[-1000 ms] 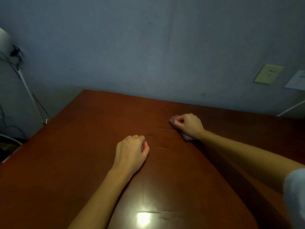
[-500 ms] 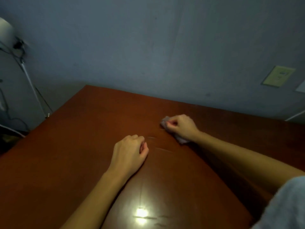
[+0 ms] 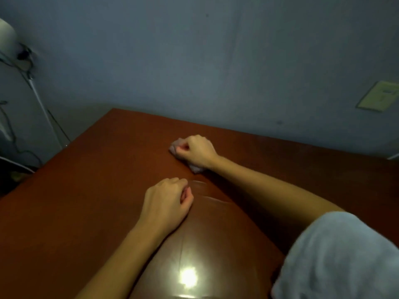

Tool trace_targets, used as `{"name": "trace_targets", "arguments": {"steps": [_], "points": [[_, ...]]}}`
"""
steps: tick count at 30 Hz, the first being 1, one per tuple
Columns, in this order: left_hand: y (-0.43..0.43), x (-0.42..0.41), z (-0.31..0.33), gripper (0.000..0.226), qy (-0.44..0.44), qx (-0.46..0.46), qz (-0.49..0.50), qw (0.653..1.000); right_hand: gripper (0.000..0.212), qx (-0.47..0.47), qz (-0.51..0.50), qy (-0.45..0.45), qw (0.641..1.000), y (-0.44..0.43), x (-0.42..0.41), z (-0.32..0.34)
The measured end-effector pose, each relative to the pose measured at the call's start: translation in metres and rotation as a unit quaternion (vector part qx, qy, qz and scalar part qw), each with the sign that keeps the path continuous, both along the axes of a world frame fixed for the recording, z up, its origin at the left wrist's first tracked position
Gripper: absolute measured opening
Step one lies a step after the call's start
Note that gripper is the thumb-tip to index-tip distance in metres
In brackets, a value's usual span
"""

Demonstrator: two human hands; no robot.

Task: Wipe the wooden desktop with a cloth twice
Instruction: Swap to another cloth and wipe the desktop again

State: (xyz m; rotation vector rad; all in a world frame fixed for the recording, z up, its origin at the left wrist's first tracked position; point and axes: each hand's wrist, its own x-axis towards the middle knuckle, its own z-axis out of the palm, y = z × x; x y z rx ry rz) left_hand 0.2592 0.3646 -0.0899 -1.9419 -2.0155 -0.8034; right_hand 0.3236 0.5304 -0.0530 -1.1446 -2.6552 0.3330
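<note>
A reddish-brown wooden desktop (image 3: 90, 190) fills the lower part of the view and meets a grey-blue wall at the back. My right hand (image 3: 197, 151) presses a small pale crumpled cloth (image 3: 176, 146) flat on the desk near the back middle; the cloth shows at the fingertips and again under the wrist. My left hand (image 3: 167, 203) rests on the desk in a loose fist, nearer to me and left of the right forearm, holding nothing. A light glare shines on the wood in front of me.
A lamp stand with cables (image 3: 36, 91) stands off the desk's left edge. A wall switch plate (image 3: 379, 98) is at the right. The desk's left edge runs diagonally from the back corner toward me. My pale sleeve (image 3: 336, 260) covers the lower right.
My right hand has slid the cloth leftward along the back of the desk. The left hand stays put in its loose fist. The view has shifted slightly.
</note>
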Motion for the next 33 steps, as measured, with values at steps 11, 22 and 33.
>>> {"name": "trace_targets", "arguments": {"steps": [11, 22, 33], "points": [[0.001, 0.002, 0.001, 0.023, 0.008, -0.002, 0.002, 1.0, 0.037, -0.005, -0.271, 0.025, 0.962, 0.134, 0.088, 0.001], [-0.004, 0.0, 0.005, 0.027, 0.015, -0.039, 0.004, 0.999, 0.041, 0.019, -0.033, 0.003, 0.999, 0.02, 0.043, -0.002], [0.036, 0.039, 0.018, 0.03, -0.045, -0.099, 0.039, 0.993, 0.038, 0.019, -0.277, 0.03, 0.96, 0.106, 0.201, -0.002]]}}
